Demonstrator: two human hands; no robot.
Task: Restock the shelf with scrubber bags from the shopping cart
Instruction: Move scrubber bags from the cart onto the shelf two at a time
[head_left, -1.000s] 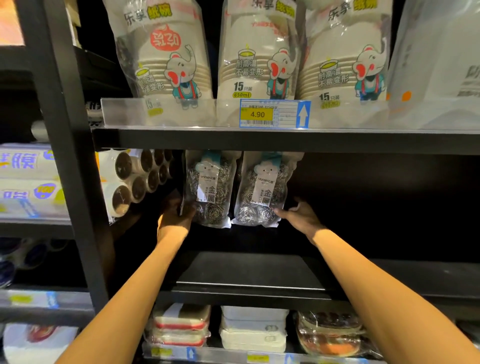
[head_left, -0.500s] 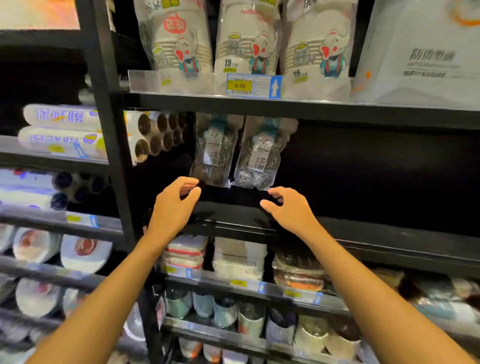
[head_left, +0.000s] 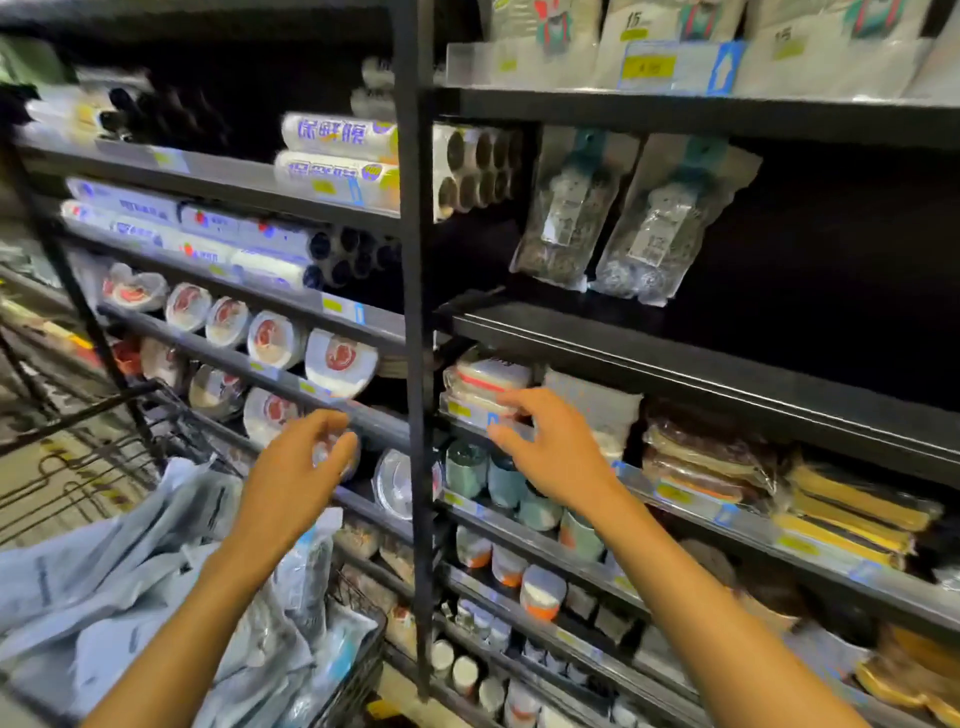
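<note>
Two clear bags of steel scrubbers (head_left: 670, 223) up on the black metal shelf (head_left: 675, 358) above my grip — left hand (head_left: 291, 478), right hand (head_left: 556, 452) both spread, empty — pale plastic bags (head_left: 130, 587) left in the black wire cart (head_left: 363, 670) below.

Two scrubber bags (head_left: 618, 218) side by side on shelf (head_left: 675, 358); cart (head_left: 358, 670) lower left, bags (head_left: 130, 582) inside; rolls (head_left: 337, 156) left of post (head_left: 415, 260).
</note>
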